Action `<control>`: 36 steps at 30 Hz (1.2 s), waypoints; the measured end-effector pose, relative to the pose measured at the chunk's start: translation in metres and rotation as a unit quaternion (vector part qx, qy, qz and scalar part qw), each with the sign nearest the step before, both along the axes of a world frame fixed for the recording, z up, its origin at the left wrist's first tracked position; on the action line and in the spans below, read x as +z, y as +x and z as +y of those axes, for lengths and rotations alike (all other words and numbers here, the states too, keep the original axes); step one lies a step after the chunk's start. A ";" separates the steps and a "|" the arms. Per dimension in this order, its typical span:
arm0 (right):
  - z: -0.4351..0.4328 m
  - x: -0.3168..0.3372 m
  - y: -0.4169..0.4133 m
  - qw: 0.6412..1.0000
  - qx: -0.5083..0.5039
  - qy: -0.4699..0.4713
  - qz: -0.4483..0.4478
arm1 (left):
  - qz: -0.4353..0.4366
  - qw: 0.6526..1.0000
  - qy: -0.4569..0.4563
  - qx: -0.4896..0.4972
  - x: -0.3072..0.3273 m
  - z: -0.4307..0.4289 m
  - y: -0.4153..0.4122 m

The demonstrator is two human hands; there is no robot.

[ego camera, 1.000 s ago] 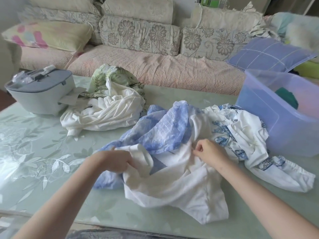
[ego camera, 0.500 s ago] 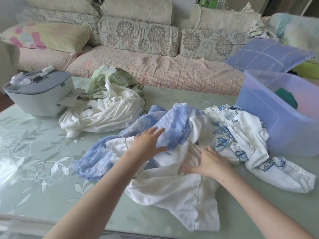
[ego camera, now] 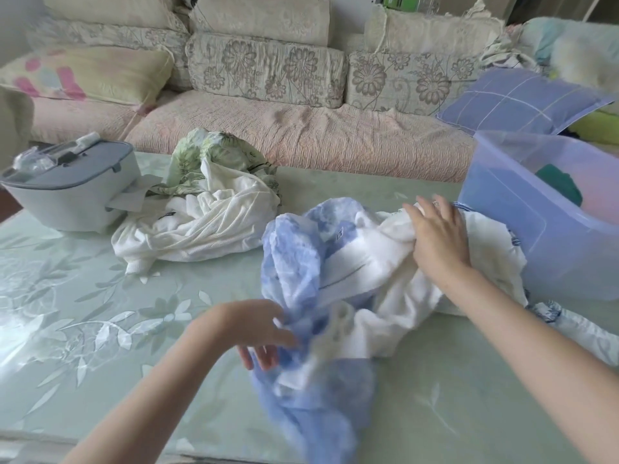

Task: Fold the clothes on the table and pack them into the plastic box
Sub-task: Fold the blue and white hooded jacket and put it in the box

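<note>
A small white tag (ego camera: 339, 233) is sewn into the blue-and-white garment (ego camera: 345, 262) at the middle of the frame, and a short dark label (ego camera: 167, 214) sits on the white ribbed garment (ego camera: 201, 229) to its left; the print on both is too small to read. The left hand (ego camera: 256, 329), blurred, grips the garment's blue edge at lower centre, thumb on top and fingers curled beneath the fold. The right hand (ego camera: 437, 236) lies flat and spread on the white cloth at centre right, holding nothing. The plastic box (ego camera: 536, 262) stands at the right edge of the frame, its near wall touching the pile, with something dark green inside. A green leaf-print garment (ego camera: 214, 152) lies heaped behind the ribbed one, beside a grey case (ego camera: 77, 195) at upper left. The blue cloth trails down to the bench's near edge at the bottom; leaf-patterned bench (ego camera: 83, 313) surface spreads across the lower left.
</note>
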State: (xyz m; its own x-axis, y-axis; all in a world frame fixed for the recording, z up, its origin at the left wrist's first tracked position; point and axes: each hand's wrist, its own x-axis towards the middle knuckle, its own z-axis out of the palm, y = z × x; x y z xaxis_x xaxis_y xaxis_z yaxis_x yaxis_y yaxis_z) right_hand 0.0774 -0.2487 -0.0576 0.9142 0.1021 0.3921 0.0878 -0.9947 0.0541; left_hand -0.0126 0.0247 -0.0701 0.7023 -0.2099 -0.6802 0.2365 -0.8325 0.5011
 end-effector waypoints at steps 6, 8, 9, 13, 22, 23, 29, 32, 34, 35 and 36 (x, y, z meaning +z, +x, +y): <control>0.041 -0.026 -0.028 0.974 0.137 0.107 0.146 | -0.440 0.886 0.145 0.027 0.003 -0.019 0.029; 0.053 -0.035 -0.050 0.945 0.153 0.165 0.236 | -0.485 0.861 0.144 -0.048 -0.009 -0.027 0.049; 0.058 -0.038 -0.061 0.927 0.154 0.182 0.289 | -0.498 0.849 0.151 -0.090 -0.014 -0.031 0.057; 0.060 -0.067 -0.086 0.900 0.190 0.020 0.392 | -0.407 0.843 0.236 -0.262 -0.027 -0.032 0.072; -0.017 -0.060 -0.043 0.928 0.193 -0.074 0.310 | -0.179 0.913 0.275 -0.243 -0.014 -0.016 0.030; -0.022 -0.055 -0.040 0.942 0.151 -0.089 0.285 | -0.142 0.923 0.255 -0.251 -0.007 -0.019 0.020; -0.009 -0.051 -0.056 0.970 0.053 0.074 0.226 | -0.114 0.979 0.059 -0.162 0.019 -0.018 0.011; 0.004 -0.063 -0.064 0.952 0.025 0.098 0.288 | -0.451 0.890 0.069 0.016 0.009 -0.019 0.044; 0.009 -0.071 -0.064 0.923 0.041 0.090 0.371 | -0.509 0.854 0.098 -0.034 -0.008 -0.026 0.065; 0.010 -0.072 -0.063 0.913 0.078 0.062 0.396 | -0.475 0.870 0.095 -0.091 -0.015 -0.030 0.071; 0.008 -0.071 -0.062 0.906 0.122 0.040 0.403 | -0.437 0.885 0.078 -0.143 -0.024 -0.032 0.077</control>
State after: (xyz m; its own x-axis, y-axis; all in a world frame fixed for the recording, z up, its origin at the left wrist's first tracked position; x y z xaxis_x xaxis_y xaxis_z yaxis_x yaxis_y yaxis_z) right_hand 0.0158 -0.2404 -0.1284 0.8609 0.3401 -0.3785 0.2841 -0.9383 -0.1970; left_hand 0.0643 -0.0075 -0.0942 0.9077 -0.4153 0.0599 -0.4158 -0.8711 0.2615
